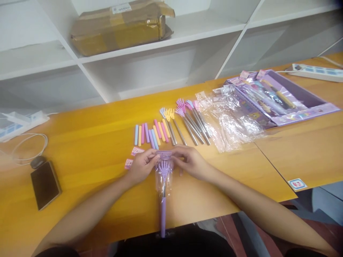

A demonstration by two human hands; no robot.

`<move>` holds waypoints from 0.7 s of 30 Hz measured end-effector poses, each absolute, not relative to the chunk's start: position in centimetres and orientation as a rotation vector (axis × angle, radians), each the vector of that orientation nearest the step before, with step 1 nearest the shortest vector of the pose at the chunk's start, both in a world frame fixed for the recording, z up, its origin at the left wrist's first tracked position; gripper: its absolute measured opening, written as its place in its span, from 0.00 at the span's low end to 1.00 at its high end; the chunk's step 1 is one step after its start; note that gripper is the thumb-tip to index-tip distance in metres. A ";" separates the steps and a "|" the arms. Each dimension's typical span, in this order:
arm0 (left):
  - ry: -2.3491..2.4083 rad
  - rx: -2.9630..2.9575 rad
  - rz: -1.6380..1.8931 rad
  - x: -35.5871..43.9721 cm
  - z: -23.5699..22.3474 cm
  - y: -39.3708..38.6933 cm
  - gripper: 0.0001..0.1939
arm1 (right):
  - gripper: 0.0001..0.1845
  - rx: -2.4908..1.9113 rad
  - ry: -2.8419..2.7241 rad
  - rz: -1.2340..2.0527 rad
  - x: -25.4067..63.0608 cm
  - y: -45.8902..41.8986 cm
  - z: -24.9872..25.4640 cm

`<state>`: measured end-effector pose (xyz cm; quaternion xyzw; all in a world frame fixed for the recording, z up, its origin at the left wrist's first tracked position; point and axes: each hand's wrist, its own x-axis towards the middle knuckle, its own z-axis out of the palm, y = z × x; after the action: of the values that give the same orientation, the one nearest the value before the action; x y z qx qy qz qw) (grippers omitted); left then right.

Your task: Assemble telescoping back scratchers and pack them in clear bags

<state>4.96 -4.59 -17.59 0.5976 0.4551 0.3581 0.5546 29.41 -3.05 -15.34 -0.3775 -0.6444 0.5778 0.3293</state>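
Note:
In front of me is a purple back scratcher (164,214), its hand-shaped head inside a clear plastic bag (168,185). A printed header card (164,154) tops the bag. My left hand (142,165) pinches the card's left end, and my right hand (191,162) pinches the right end. I cannot tell how far the bag reaches down the handle. Two small printed cards (137,151) lie beside my left hand. Beyond the hands are several coloured handle sleeves (147,132) and several metal scratcher rods (193,123) with hand-shaped heads.
Clear plastic bags (227,117) are heaped at right, against an open purple box (305,111) holding packaged scratchers. A phone (46,185) and white cable (45,141) lie left. Power strips (318,73) sit at both sides. A cardboard box (120,28) rests on the shelf behind.

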 end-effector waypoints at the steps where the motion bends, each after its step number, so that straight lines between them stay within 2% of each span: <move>1: 1.110 1.413 0.880 4.9 -17.7 -4.6 0.14 | 0.14 -1.000 -1.638 1.536 29.5 -3.1 -15.1; 4: 1.185 1.385 0.965 4.7 -18.1 -4.6 0.14 | 0.19 -1.088 -1.576 1.691 29.5 -4.4 -14.2; 7: 1.190 1.361 0.995 4.6 -18.3 -4.7 0.15 | 0.19 -1.151 -1.613 1.901 28.7 -7.4 -14.1; 10: 1.220 1.345 1.049 4.7 -18.3 -4.9 0.15 | 0.16 -1.196 -1.548 1.938 27.4 -10.6 -15.1; 14: 1.263 1.369 1.121 4.8 -18.1 -5.2 0.14 | 0.07 -1.259 -1.603 1.815 26.3 -12.4 -16.1; 18: 1.272 1.334 1.145 4.7 -18.1 -5.4 0.14 | 0.16 -1.252 -1.558 1.816 25.8 -11.7 -16.0; 21: 1.216 1.286 1.170 4.7 -17.9 -5.3 0.18 | 0.19 -1.193 -1.454 1.933 25.7 -10.3 -15.6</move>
<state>4.71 -5.27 -17.85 0.5290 0.5003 0.4813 0.4881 25.68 -10.28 -15.65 -0.4315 -0.5258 0.6991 0.2206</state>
